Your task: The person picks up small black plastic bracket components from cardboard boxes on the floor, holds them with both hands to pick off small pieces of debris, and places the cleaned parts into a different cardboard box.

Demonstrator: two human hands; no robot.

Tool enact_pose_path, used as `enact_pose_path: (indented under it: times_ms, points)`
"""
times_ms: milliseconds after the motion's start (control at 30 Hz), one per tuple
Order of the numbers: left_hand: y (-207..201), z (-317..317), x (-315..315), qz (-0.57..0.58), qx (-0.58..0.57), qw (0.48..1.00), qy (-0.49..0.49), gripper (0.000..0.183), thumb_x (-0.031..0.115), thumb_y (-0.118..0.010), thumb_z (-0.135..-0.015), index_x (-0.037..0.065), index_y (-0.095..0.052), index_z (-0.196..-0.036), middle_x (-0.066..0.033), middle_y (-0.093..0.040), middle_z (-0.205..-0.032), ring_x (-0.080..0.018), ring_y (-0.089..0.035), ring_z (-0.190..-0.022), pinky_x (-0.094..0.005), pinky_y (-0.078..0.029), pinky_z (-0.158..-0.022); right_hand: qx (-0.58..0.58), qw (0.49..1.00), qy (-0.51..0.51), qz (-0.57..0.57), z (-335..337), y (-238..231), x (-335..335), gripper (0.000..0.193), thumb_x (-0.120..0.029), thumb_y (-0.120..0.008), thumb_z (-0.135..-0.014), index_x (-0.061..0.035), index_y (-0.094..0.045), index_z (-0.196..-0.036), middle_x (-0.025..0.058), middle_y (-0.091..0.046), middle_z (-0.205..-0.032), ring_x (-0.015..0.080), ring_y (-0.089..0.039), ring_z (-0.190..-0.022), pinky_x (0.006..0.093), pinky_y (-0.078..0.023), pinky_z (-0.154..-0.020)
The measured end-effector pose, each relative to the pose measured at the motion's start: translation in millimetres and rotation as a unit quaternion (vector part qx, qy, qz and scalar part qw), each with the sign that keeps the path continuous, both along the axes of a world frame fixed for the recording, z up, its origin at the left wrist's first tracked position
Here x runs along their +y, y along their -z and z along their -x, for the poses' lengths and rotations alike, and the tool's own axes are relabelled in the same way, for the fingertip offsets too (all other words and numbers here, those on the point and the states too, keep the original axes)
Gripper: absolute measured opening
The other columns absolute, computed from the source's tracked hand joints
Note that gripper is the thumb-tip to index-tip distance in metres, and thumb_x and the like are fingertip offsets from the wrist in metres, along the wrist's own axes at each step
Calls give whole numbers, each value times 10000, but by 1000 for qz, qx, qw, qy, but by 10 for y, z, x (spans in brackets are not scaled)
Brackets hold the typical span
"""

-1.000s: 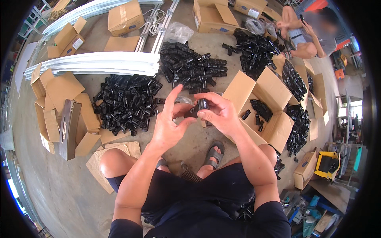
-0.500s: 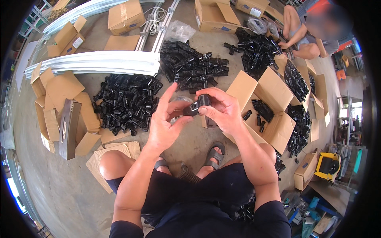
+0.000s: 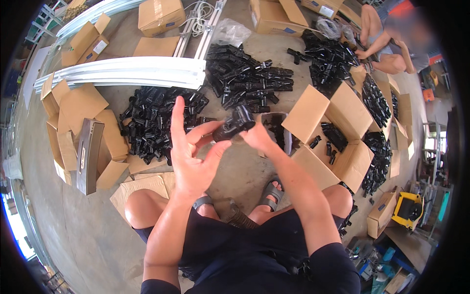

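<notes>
A black T-shaped pipe fitting (image 3: 234,123) is pinched between the thumb and fingers of my left hand (image 3: 192,164), whose index finger points up and away. My right hand (image 3: 256,137) is just right of the fitting and partly behind it; its fingers are hidden there, so their grip does not show. Beyond both hands lies a pile of black pipe fittings (image 3: 249,76), and to the left is a heap of smaller black parts (image 3: 152,122). A small open container (image 3: 288,137) with dark pieces inside stands beside my right hand.
An open cardboard box (image 3: 355,117) holding several black parts stands at the right. White metal profiles (image 3: 122,72) lie at the far left, above a torn-open carton (image 3: 115,139). A co-worker's hand (image 3: 361,54) is near another black pile (image 3: 330,59) at the far right.
My right hand has come off the fitting's upper end and dropped behind it. My left hand now holds the fitting, tilted further, slightly to the left. The view has shifted a little.
</notes>
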State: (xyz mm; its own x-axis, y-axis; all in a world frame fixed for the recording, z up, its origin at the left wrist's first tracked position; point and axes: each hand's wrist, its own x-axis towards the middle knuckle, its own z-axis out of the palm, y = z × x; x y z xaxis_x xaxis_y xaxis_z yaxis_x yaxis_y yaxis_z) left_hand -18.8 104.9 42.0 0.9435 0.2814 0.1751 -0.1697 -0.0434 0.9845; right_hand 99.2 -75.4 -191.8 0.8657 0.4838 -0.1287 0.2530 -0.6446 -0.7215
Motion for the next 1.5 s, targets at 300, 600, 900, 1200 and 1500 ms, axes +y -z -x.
enact_pose_path:
  times_ms: [300,600,900,1200,1500]
  points:
    - [171,7,157,-112,-11,994,-4,1123,-116,-760,-854,0,38,-1636,-178,-722,-1145,-228,-715,-1057,-362,-593,-955,43,997,-47,46,493,1418,649,461,-240,-557,-952,-191,-596,-1409,177,-638,-1359,393,-639,-1177,470,-527,-985]
    - [224,9,154,-124,-17,992,-15,998,25,-794,-876,48,-167,-1652,-170,-753,-1150,-260,-730,-918,-352,-567,-887,132,988,35,-71,554,1605,673,455,-326,-526,-993,-152,-588,-1408,171,-635,-1370,367,-597,-1265,464,-471,-1060]
    - [162,73,170,-185,-7,982,-30,1026,-29,-802,-827,11,-174,-1639,-157,-756,-1129,-252,-740,-1053,-364,-590,-928,-44,994,18,-101,258,887,338,251,-202,-657,-935,-74,-742,-1134,229,-728,-1083,415,-706,-991,493,-556,-876]
    - [0,298,-65,-101,-9,995,4,1004,-68,-749,-862,117,-169,-1660,-152,-751,-1152,-211,-727,-1052,-369,-593,-954,25,978,200,-47,-138,29,-495,163,-144,-667,-893,-25,-758,-958,154,-751,-827,278,-734,-715,372,-594,-690]
    - [171,223,-120,-144,20,989,38,983,-63,-753,-863,98,-189,-1652,-169,-745,-1164,-246,-724,-1088,-385,-591,-983,187,958,97,197,-10,829,-1373,248,-187,-649,-935,4,-737,-1066,188,-744,-1035,293,-735,-928,421,-601,-749]
